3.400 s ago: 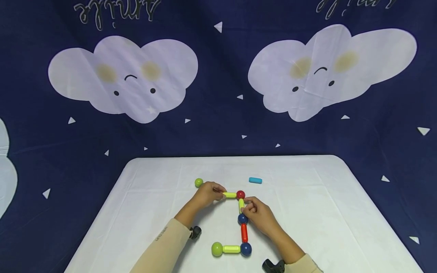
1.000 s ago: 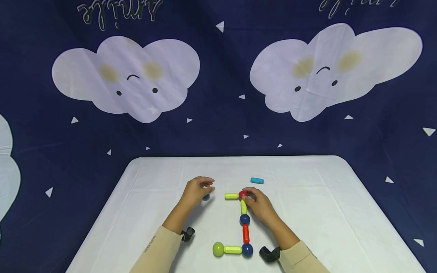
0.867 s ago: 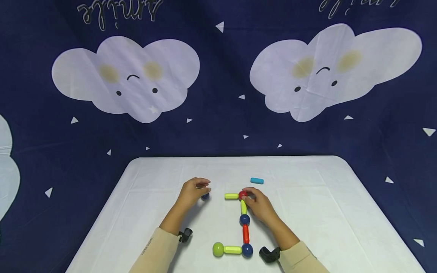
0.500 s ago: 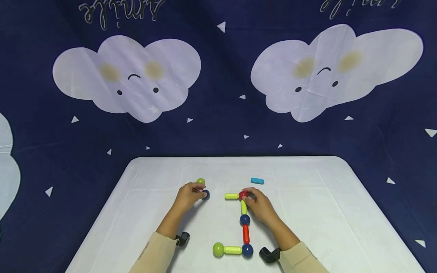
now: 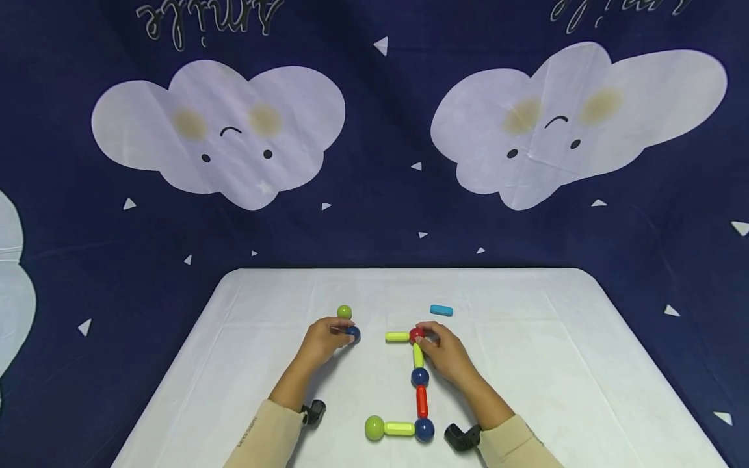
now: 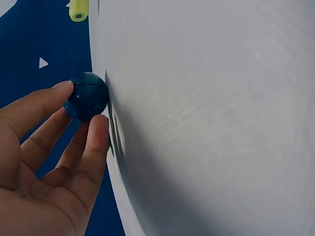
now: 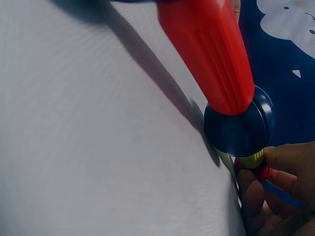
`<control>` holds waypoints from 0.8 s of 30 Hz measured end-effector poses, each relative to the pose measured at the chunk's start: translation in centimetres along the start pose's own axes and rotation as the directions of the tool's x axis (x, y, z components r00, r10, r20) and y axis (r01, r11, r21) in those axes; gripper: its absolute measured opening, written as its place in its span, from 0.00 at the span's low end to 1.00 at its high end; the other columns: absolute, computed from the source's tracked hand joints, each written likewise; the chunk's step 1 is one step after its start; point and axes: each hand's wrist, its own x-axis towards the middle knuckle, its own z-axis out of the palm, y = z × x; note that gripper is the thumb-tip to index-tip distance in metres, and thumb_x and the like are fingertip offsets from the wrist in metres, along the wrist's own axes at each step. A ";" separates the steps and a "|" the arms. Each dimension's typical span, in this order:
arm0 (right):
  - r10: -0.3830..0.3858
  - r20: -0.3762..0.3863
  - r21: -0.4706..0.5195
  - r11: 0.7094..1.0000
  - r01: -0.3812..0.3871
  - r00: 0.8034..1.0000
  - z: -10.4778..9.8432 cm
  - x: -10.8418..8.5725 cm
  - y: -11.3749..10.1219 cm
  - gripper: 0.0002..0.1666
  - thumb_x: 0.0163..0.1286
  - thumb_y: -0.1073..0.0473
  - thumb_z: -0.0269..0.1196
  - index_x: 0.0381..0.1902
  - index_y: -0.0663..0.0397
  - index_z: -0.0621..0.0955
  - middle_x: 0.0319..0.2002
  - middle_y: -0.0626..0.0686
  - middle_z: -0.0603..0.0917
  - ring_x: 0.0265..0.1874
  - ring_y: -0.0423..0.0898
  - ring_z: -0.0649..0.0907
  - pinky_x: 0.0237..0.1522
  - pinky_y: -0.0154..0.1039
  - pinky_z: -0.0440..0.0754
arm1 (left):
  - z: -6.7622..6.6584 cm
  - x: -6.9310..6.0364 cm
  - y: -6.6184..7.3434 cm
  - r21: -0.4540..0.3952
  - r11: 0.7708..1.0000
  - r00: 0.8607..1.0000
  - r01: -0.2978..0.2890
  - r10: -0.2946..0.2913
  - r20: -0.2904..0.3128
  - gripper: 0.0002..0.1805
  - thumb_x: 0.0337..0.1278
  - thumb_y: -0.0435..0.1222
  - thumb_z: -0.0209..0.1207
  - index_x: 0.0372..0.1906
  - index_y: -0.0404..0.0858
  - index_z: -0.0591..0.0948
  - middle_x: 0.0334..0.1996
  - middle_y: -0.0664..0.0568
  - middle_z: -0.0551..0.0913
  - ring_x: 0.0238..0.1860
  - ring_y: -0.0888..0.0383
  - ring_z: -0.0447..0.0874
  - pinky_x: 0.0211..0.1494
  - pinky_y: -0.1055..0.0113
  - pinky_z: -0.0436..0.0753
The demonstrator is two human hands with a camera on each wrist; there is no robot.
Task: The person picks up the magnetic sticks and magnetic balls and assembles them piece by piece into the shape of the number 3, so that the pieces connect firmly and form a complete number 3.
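My left hand [image 5: 322,340] pinches a dark blue ball [image 6: 87,97] between thumb and fingers, at the left of the table. My right hand [image 5: 447,351] holds the red ball [image 5: 416,335] at the far corner of a chain of toy rods and balls. From that red ball a yellow-green rod [image 5: 397,337] points left, its other end free. Toward me run a second yellow-green rod [image 5: 418,355], a blue ball [image 5: 419,377], a red rod [image 7: 211,59] and another blue ball [image 5: 424,429]. A near yellow-green rod [image 5: 400,429] ends in a green ball [image 5: 374,428].
A loose green ball [image 5: 344,312] lies just beyond my left hand. Farther back on the white table [image 5: 526,305] is a blue rod [image 5: 441,310]. A dark blue cloth [image 5: 374,240] with clouds hangs behind the table.
My left hand has let go of the left-pointing rod and moved left to the blue ball, which it now pinches. My right hand has shifted up from the yellow-green rod to the red ball.
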 end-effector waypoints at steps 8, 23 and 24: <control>0.002 0.004 0.015 1.000 -0.003 1.000 0.0 0.0 0.0 0.19 0.72 0.57 0.64 0.60 0.45 0.81 0.54 0.55 0.83 0.26 0.42 0.77 0.24 0.34 0.77 | 0.1 0.0 0.0 -0.044 0.999 1.000 -0.002 0.002 0.018 0.16 0.52 0.33 0.70 0.49 0.39 0.88 0.44 0.44 0.88 0.43 0.53 0.85 0.42 0.61 0.82; 0.007 -0.011 0.013 1.000 -0.007 1.000 0.1 0.1 0.2 0.18 0.71 0.56 0.65 0.58 0.44 0.81 0.54 0.54 0.84 0.29 0.42 0.77 0.26 0.33 0.77 | 0.7 -0.2 0.5 -0.054 0.998 0.999 -0.016 0.018 0.036 0.15 0.51 0.32 0.71 0.47 0.39 0.88 0.43 0.44 0.89 0.42 0.54 0.86 0.41 0.63 0.80; 0.006 -0.012 0.013 1.000 -0.006 1.000 0.1 0.1 0.2 0.18 0.71 0.56 0.64 0.58 0.44 0.81 0.54 0.54 0.84 0.28 0.42 0.77 0.25 0.33 0.77 | 0.7 -0.2 0.6 -0.054 0.998 0.999 -0.016 0.018 0.038 0.15 0.51 0.33 0.71 0.47 0.39 0.88 0.43 0.44 0.89 0.42 0.53 0.86 0.41 0.62 0.81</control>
